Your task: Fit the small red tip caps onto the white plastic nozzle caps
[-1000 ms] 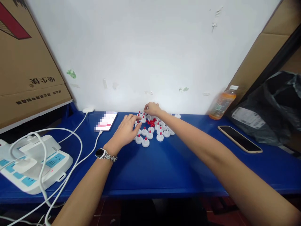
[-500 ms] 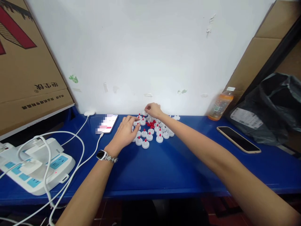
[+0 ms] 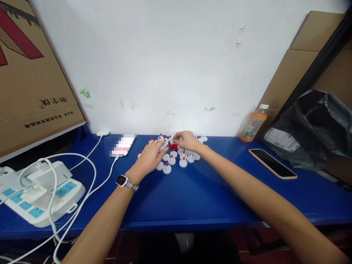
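Several white round plastic caps, many with a red tip on top, stand in a cluster around a small pile of red tips. My left hand is at the cluster's left side, its thumb and fingers closed around a white cap. Just behind the red pile, my right hand is pinched, fingertips pointing left and down. Whatever it pinches is too small to make out. In front stands a red-tipped cap. Both hands partly hide the caps behind them.
On the blue table, a charging phone and a power strip with looping white cables lie left. To the right are another phone, an orange drink bottle and a black plastic bag. A white wall rises behind.
My right hand has come from the back caps toward me, down beside the red pile. My left fingers have closed around a cap. Red-tipped caps now show left of that hand.
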{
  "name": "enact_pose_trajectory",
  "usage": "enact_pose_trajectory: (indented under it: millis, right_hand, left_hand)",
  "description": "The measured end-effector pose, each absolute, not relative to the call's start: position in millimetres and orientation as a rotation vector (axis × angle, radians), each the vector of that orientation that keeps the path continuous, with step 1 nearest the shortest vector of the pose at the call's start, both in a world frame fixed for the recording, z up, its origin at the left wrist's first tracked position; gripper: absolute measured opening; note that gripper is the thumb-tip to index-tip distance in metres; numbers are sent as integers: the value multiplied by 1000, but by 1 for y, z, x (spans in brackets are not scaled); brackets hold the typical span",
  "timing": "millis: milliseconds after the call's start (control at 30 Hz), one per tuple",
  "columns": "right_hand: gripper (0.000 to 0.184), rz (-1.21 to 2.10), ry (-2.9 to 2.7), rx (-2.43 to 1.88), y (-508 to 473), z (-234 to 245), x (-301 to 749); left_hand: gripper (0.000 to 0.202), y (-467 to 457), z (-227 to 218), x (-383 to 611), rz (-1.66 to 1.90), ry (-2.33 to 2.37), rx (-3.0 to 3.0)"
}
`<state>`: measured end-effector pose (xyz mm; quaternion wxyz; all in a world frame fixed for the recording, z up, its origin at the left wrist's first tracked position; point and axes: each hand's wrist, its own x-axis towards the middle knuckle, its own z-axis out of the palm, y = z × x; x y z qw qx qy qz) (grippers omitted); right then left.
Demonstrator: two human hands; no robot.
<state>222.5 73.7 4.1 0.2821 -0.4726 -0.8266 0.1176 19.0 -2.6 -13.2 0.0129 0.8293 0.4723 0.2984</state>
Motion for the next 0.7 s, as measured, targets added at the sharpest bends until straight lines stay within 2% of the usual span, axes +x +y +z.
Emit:
enact_pose_trajectory:
  millis: [100, 267, 467, 700]
  right_hand:
    - [13, 49, -2378, -1411, 88, 0, 221]
    - [12, -25, -2425, -1495, 96, -4, 210]
    - [11, 97, -2363, -1468, 98, -5, 210]
    - [15, 420, -1892, -1134, 63, -4, 219]
  left_hand:
    - [37, 0, -16, 19, 908, 1452, 2603]
    - [36, 3, -19, 19, 867, 1427, 2630]
    - [35, 2, -18, 18, 849, 1425, 2639]
    - [39, -2, -15, 24, 915, 1418, 2644]
